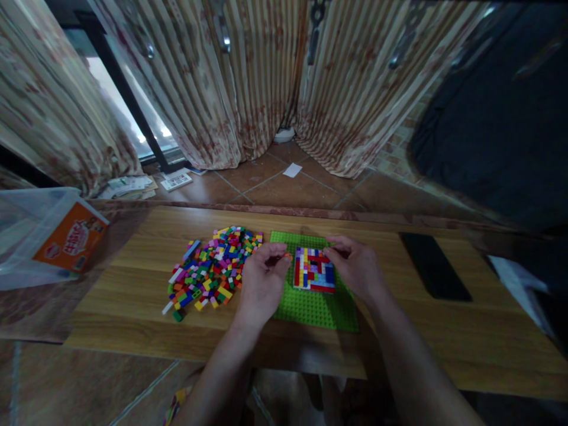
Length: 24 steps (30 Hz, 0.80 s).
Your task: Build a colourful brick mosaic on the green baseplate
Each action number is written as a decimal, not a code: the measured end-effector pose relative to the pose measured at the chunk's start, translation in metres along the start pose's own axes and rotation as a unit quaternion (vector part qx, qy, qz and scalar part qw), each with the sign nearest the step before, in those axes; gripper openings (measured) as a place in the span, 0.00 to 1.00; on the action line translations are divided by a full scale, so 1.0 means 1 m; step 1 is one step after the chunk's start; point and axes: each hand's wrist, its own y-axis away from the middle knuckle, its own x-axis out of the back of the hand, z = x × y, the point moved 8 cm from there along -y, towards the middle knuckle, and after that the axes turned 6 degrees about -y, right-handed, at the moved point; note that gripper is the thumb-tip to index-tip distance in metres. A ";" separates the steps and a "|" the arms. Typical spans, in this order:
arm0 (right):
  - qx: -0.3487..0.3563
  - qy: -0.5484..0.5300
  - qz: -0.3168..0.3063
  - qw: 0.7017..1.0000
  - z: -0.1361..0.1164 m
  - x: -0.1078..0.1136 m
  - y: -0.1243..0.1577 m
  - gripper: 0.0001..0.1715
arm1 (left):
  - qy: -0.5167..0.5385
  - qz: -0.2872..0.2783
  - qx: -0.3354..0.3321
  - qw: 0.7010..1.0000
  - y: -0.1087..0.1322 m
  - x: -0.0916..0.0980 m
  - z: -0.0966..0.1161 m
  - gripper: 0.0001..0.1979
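My left hand (265, 284) is closed in a pinch, with a small orange toy brick (288, 256) at its fingertips, just left of a low brick build. That brick build (314, 277), made of red, yellow, blue, white and purple pieces, rests on a green studded baseplate (310, 310). A dark gap shows near its middle. At the build's upper right corner, my right hand (358, 266) has its thumb and fingers closed on the edge. Those fingertips are partly hidden. Left of the baseplate lies a spread-out pile of loose toy bricks (213, 266) in many colours.
Everything stands on a long wooden table (133, 307). A black flat slab (435, 266) lies toward its right end. At the far left is a clear plastic bin (26, 236) with an orange label. Striped curtains (261, 89) hang beyond the tiled floor.
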 end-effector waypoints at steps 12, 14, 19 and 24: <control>-0.027 0.018 -0.008 0.999 0.006 -0.012 -0.002 0.14 | 0.007 0.006 -0.004 1.000 0.000 0.000 0.001 0.05; -0.034 0.010 -0.010 0.999 0.009 -0.013 -0.003 0.14 | 0.018 0.004 -0.007 1.000 -0.001 -0.002 0.001 0.05; -0.026 -0.003 -0.006 1.000 0.006 -0.012 -0.002 0.13 | 0.032 -0.012 -0.008 0.999 -0.001 -0.008 0.000 0.06; 0.052 -0.074 0.010 0.996 -0.025 -0.001 0.013 0.13 | 0.036 -0.020 -0.005 0.999 0.001 -0.013 0.002 0.06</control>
